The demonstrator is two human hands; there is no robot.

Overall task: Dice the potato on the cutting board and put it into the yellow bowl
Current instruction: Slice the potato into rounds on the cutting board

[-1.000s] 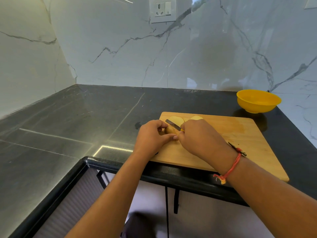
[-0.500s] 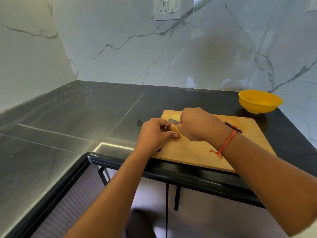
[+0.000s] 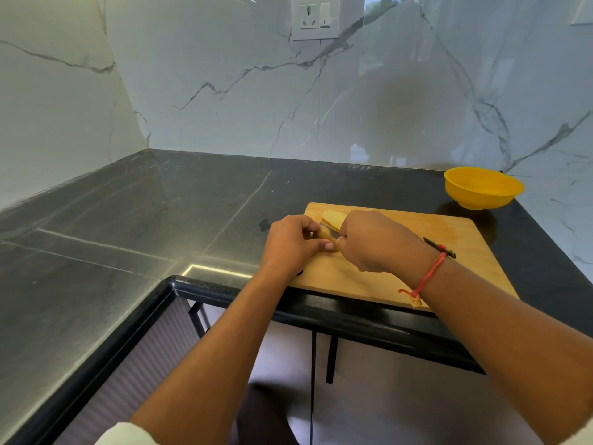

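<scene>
Board (image 3: 401, 252): L hand (image 3: 290, 245) pinches potato (image 3: 323, 235), R hand (image 3: 375, 240) grips knife (image 3: 329, 228).

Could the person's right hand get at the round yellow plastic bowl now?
Probably yes: only bare wooden cutting board and dark countertop separate right hand from yellow bowl, though it grips a knife.

The polished stone bench (image 3: 160, 226) is carrying a matt wooden cutting board (image 3: 401, 271) and a smooth plastic yellow bowl (image 3: 481, 192) below glossy marble walls (image 3: 224, 91).
</scene>
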